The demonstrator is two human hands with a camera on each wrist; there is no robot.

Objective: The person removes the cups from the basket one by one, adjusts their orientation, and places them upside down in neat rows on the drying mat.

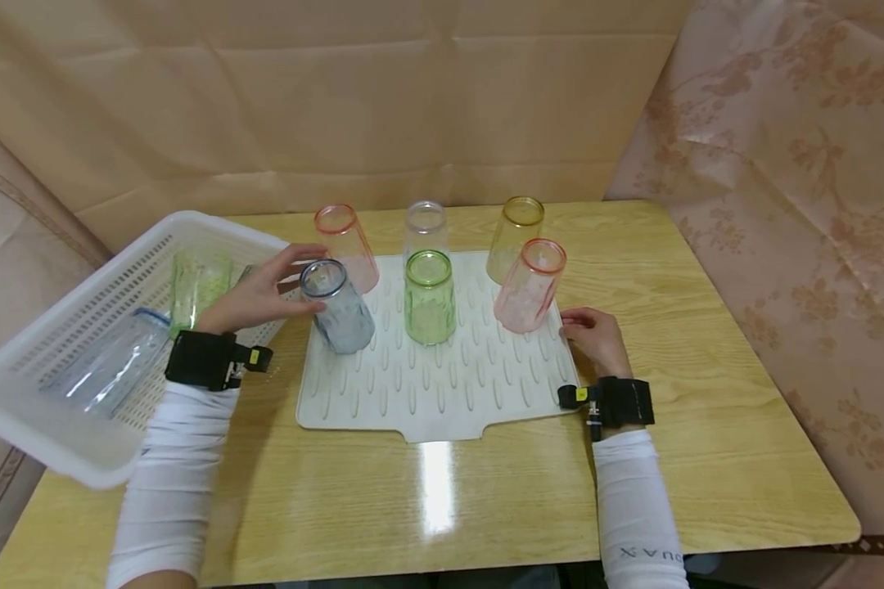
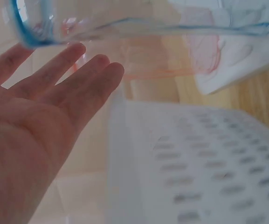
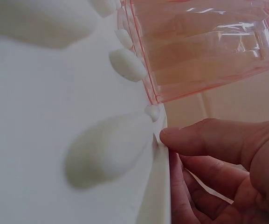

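A blue tumbler stands upside down at the left side of a white drying mat. My left hand is right beside it, thumb near its front and the other fingers behind its upper end. In the left wrist view those fingers are extended and spread next to the tumbler's side, not curled round it. With my right hand I pinch the mat's right edge; the right wrist view shows the thumb at the edge and the fingers beneath. A pink tumbler stands close to that hand.
Also upside down on the mat are a green tumbler, a clear one, a yellow one and another pink one. A white perforated basket at the left holds a green tumbler and clear blue-rimmed glassware.
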